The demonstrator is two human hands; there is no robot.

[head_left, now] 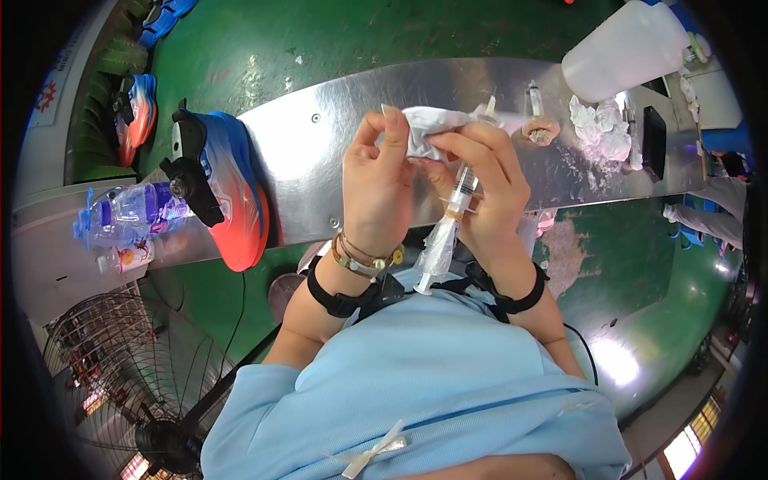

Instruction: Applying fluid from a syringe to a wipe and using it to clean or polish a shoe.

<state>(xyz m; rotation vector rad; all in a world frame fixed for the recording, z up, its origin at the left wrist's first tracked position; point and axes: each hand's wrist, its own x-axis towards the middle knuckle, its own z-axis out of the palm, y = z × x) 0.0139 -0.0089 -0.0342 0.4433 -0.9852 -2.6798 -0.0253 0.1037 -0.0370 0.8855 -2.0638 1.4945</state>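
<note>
Over the metal bench, my left hand (372, 176) pinches the left edge of a crumpled white cloth (432, 128) between thumb and fingers. My right hand (490, 172) is closed round a syringe (462, 190), its fingertips also touching the cloth's right side. The syringe slants, with its nozzle end up and away from me and its plunger toward my chest. Clear plastic film is wrapped round the plunger part, with a tan band at the barrel's end. My right fingers hide part of the barrel. Both wrists wear black straps.
A blue-to-coral running shoe (232, 192) stands at the bench's left, beside a large clear bottle (132, 212). Toward the right lie another syringe (535, 100), a tape roll (540, 130), crumpled tissue (600, 132), a black phone (654, 144) and a white jug (628, 48). A fan (120, 368) stands lower left.
</note>
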